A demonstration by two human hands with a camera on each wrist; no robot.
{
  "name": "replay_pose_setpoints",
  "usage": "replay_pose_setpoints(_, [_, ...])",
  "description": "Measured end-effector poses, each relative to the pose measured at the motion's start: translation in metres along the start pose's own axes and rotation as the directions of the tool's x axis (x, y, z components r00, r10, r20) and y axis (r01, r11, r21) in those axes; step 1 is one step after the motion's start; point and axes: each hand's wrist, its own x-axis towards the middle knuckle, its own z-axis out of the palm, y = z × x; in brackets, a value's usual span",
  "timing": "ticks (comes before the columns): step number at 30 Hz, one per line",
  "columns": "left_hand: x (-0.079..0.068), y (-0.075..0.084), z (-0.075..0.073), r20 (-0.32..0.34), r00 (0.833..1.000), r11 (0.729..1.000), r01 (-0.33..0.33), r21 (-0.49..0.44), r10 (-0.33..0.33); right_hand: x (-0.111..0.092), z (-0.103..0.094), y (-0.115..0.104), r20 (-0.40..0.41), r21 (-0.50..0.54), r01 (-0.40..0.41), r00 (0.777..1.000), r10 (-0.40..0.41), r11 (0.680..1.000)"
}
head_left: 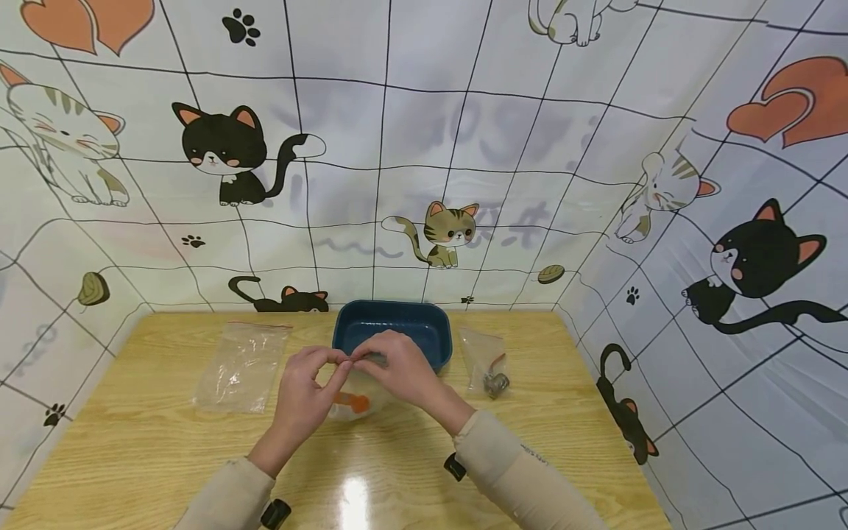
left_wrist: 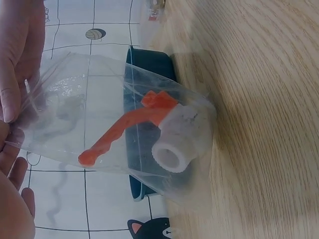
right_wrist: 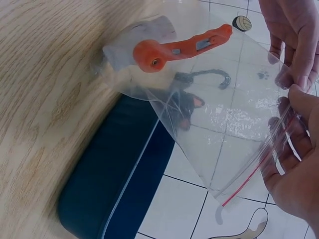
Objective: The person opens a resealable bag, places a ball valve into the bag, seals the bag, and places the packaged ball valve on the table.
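A clear zip bag [right_wrist: 219,144] hangs upright between my hands, its lower end at the wooden tabletop. Inside it lies a white plastic ball valve [left_wrist: 182,134] with an orange lever handle [right_wrist: 189,47]. My left hand [head_left: 301,394] pinches the bag's top edge between thumb and fingers. Close beside it, fingertips nearly meeting, my right hand [head_left: 405,370] pinches the same edge. A red zip line [right_wrist: 249,181] runs along the top in the right wrist view. Whether the zip is sealed under my fingers cannot be seen.
Just behind the hands stands a dark blue rectangular basin [head_left: 391,309]. To the left a flat clear zip bag [head_left: 241,368] lies on the table [head_left: 132,442]. On the right is another clear bag [head_left: 480,350] with a grey metal part [head_left: 495,384]. Cat-print sheeting surrounds the table.
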Motion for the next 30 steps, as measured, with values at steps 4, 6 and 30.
replay_pose_setpoints(4, [-0.0004, -0.0003, -0.0005, 0.020, 1.000, 1.000, 0.017, -0.004, -0.017, -0.0004, 0.0000, -0.0003, -0.003, 0.007, -0.009, 1.000, 0.009, 1.000])
replay_pose_setpoints(6, [-0.0008, -0.0013, -0.0005, 0.028, 0.999, 1.000, 0.022, -0.010, -0.022, -0.0005, 0.0003, -0.0001, -0.010, 0.009, -0.008, 1.000, 0.008, 1.000])
replay_pose_setpoints(30, [0.0034, -0.0034, -0.0011, 0.058, 0.998, 1.000, 0.012, -0.017, -0.011, -0.0002, 0.0002, 0.0045, 0.015, 0.088, -0.107, 0.994, 0.107, 0.990])
